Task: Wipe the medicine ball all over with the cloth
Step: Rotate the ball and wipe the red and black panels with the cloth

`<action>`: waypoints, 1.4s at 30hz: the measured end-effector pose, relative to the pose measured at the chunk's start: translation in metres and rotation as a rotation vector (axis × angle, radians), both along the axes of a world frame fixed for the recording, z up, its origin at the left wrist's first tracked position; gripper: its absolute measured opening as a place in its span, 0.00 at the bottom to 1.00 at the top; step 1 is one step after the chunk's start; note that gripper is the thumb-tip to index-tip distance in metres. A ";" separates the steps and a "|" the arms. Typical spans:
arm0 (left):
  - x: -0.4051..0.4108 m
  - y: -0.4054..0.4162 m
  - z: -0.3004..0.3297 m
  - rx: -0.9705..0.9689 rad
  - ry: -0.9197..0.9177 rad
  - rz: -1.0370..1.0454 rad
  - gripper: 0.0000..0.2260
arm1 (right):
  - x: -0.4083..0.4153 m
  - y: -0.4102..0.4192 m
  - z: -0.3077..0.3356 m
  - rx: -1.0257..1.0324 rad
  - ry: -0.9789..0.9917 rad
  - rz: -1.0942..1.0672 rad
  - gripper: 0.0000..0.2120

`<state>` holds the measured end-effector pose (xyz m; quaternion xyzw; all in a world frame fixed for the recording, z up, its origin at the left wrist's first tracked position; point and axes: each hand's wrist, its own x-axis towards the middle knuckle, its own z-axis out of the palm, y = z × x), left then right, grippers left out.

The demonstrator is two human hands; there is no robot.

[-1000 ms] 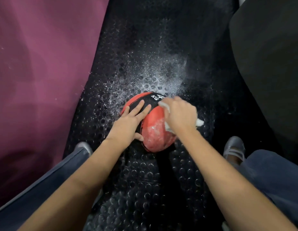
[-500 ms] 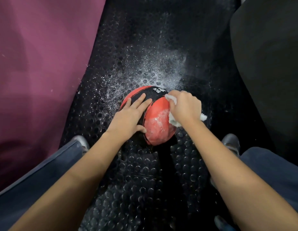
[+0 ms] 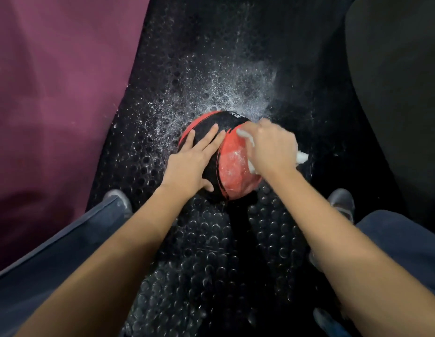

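Observation:
A red and black medicine ball (image 3: 232, 171) sits on the black studded floor mat (image 3: 211, 251), its red panel smeared with white residue. My left hand (image 3: 193, 161) lies flat on the ball's black band, fingers straight, steadying it. My right hand (image 3: 272, 147) grips a white cloth (image 3: 301, 157) and presses it against the ball's upper right side. Most of the cloth is hidden under my fingers; only its ends stick out.
White powder is scattered over the mat (image 3: 223, 88) beyond the ball. A maroon surface (image 3: 53, 93) rises on the left and a dark one (image 3: 396, 93) on the right. My grey shoes (image 3: 340, 203) and blue trouser legs (image 3: 53, 259) flank the ball.
My right hand with the cloth has slid up the ball's right side towards the top. The left hand has stayed flat on the black band. The ball has hardly moved.

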<state>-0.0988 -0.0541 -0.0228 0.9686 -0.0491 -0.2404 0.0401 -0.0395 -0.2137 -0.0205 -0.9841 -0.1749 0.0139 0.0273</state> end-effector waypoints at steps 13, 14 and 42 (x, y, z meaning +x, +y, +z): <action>0.004 0.000 -0.001 -0.084 -0.013 0.070 0.56 | 0.004 0.012 -0.003 -0.050 -0.015 -0.010 0.10; 0.003 0.000 -0.003 -0.105 -0.018 0.097 0.56 | 0.005 0.014 -0.003 -0.049 0.001 0.002 0.10; 0.024 0.000 0.001 -0.202 0.011 0.251 0.55 | -0.033 0.015 -0.006 0.001 -0.198 0.118 0.11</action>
